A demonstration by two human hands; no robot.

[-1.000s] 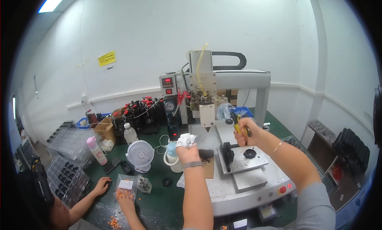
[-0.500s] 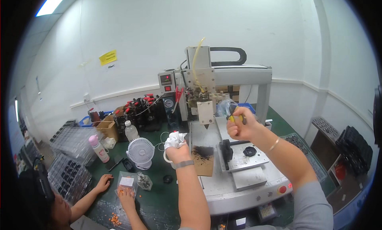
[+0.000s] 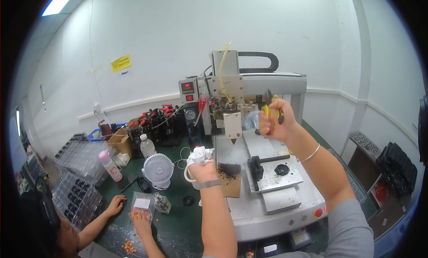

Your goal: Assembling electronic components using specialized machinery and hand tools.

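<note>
My right hand (image 3: 281, 123) is closed around pliers (image 3: 279, 115) with yellow and black handles, their dark jaws pointing up. It is raised over the machine's bed, to the right of the machine head (image 3: 232, 125) and its pointed tip. In my left hand (image 3: 203, 171) is a bunched white cloth (image 3: 200, 155), held left of the tip. A white cup (image 3: 187, 173) with a curved handle is partly hidden behind that hand. Dark scraps lie on a brown cardboard piece (image 3: 231, 191) below the tip. A metal fixture plate (image 3: 292, 180) carries a black round part (image 3: 281, 169).
To the left stand a white fan (image 3: 158, 171), a clear bottle (image 3: 146, 146) and a pink-capped bottle (image 3: 110, 166). A co-worker's hand (image 3: 141, 220) rests on a plastic bag of small orange parts. Clear trays (image 3: 82, 155) are stacked at the far left. A red button (image 3: 317, 212) sits on the machine's front.
My right hand has risen slightly and turned, so the pliers now point upward. My left hand still holds the cloth in nearly the same place.
</note>
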